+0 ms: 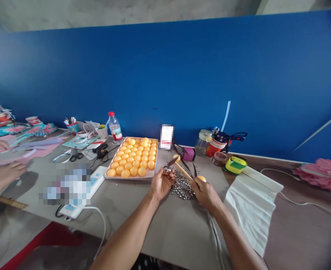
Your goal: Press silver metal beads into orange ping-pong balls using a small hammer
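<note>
My left hand (162, 184), palm up and fingers curled, holds a small cluster of shiny silver bells (167, 170). My right hand (206, 193) is wrapped round the light wooden handle of a small hammer (184, 173). Its dark, pointed head lies just above the silver pieces in my left hand; whether they touch I cannot tell. Between and beyond my hands, a heap of loose silver bells (182, 187) is spread on the grey table (171, 228). One orange ball (201, 179) sits partly hidden behind my right hand, and another shows behind the hammer head.
Left of my hands stands a white tray (131, 177) of orange balls, with a bottle (115, 129) behind it. A power strip (93, 187) lies further left, near another person's hand (9, 174). On the right are a purple spool (188, 154), a jar (203, 142) and a white cloth (251, 204).
</note>
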`<state>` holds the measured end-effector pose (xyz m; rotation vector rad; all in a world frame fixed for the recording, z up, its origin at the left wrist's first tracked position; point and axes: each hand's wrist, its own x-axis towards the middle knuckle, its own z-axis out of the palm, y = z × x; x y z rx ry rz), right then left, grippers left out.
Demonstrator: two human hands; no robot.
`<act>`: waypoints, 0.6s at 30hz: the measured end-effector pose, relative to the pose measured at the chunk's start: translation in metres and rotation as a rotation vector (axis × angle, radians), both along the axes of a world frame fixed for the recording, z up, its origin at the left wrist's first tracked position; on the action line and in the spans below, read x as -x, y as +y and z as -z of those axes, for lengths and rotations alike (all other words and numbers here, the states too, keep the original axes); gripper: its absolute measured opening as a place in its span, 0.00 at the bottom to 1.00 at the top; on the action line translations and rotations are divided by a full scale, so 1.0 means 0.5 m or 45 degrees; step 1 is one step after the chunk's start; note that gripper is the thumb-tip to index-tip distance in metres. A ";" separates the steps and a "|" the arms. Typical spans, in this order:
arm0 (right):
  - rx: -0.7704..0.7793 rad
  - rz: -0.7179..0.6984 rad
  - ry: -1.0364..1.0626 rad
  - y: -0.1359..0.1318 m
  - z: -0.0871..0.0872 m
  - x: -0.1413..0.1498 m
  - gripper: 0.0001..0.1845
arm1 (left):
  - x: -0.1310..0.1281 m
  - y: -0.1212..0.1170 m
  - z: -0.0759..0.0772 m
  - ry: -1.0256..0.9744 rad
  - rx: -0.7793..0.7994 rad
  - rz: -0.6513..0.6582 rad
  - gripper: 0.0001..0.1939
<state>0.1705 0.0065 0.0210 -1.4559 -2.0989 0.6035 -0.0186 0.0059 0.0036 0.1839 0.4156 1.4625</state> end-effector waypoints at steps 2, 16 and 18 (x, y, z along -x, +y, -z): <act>-0.007 0.016 0.040 0.001 -0.001 -0.002 0.19 | -0.002 0.000 0.002 0.001 -0.034 0.017 0.14; -0.038 0.023 0.089 -0.007 -0.012 0.005 0.19 | -0.003 -0.003 0.001 0.085 -0.069 0.003 0.17; -0.018 -0.002 0.008 -0.005 -0.009 0.006 0.17 | -0.003 -0.003 0.003 0.100 -0.031 -0.010 0.18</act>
